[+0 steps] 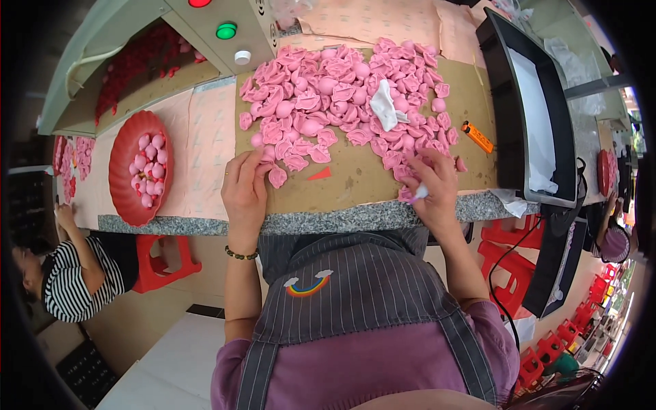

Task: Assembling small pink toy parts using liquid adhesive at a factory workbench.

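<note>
Pink petal-shaped pieces (301,102) are spread in a dense heap over the brown board (355,195) on the desk (321,221), with pink balls (326,85) mixed among them; a few pieces are scattered at the near edge of the heap, between the hands.

Left hand (244,195): placed at the heap's near left corner, a beaded bracelet (242,253) worn at the wrist. Fingers bent, tips brought together beside the nearest pieces; whether one is pinched cannot be told.

Right hand (435,188): placed at the near right of the heap. A small white-and-purple item (421,192) is grasped in the curled fingers; pink pieces are partly covered by thumb and forefinger, and contact with them cannot be made out.

A white scrap (386,106) is laid on top of the heap. A red triangular piece (320,173) is seen on bare board between the hands. An orange tool (477,137) is set down right of the heap, near a black tray (502,89) lined with a white sheet (534,123). At far left, more balls are held in a red scalloped bowl (121,188).
</note>
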### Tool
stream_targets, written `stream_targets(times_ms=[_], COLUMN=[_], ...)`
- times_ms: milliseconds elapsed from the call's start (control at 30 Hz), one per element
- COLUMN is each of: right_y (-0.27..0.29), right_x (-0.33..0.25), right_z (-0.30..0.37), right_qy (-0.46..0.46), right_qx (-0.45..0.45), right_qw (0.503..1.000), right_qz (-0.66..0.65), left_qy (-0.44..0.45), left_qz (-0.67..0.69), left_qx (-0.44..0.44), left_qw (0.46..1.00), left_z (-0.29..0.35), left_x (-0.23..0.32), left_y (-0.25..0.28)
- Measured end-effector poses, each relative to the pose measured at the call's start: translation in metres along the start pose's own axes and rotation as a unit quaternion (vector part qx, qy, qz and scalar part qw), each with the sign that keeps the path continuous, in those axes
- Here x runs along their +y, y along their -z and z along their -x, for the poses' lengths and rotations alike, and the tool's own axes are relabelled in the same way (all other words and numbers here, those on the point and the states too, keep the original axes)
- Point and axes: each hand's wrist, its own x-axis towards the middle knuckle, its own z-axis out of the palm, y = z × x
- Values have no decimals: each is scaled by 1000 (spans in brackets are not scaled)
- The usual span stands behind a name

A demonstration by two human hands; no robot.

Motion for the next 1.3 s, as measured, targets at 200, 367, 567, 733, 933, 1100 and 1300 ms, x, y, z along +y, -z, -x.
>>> stream_targets(times_ms=[200,367,567,733,933,1100,1300], right_y=[-33,-36,-8,-33,-19,-22,-31], right_x=[-11,-9,-35,-35,-29,-26,-7], right_z=[-28,-29,0,0,-32,-64,-66], right_qy=[83,58,3,-73,-112,-24,22], right_qx=[-3,38,-41,-171,-67,68,15], right_qw=[997,989,946,925,917,990,999], right_qz=[12,-128,-320,-332,-378,-120,-40], left_qy=[41,78,87,248,297,264,333], left_qz=[40,73,156,521,563,583,707], left_qx=[11,39,-15,-136,-203,-180,-165], left_qw=[998,994,984,805,744,747,601], left_z=[-3,0,24,33,15,10,13], left_x=[4,9,36,62,75,72,71], left_y=[-10,-2,19,5,-10,-17,-11])
